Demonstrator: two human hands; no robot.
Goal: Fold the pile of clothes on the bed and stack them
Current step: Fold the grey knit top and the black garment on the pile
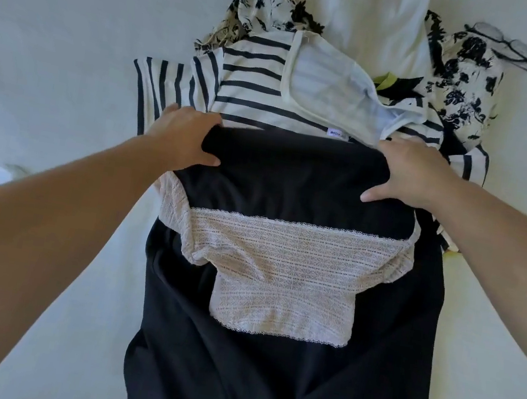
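A long black garment (pixel 277 384) lies spread down the middle of the white bed (pixel 69 23). Its far end (pixel 292 183) is doubled back toward me over a folded white lace top (pixel 287 279) that rests on it. My left hand (pixel 186 135) grips the left corner of that black fold, thumb on top. My right hand (pixel 411 174) grips the right corner the same way. Just beyond the fold lies the pile: a black-and-white striped shirt (pixel 249 83), a pale white top (pixel 327 92), a floral black-and-white garment (pixel 464 79) and a plain white one (pixel 358 4).
A pair of glasses (pixel 507 48) lies at the far right beside the floral garment. A yellow-green and black piece (pixel 394 82) peeks out of the pile. A small pale object (pixel 4 173) sits on the sheet at the left.
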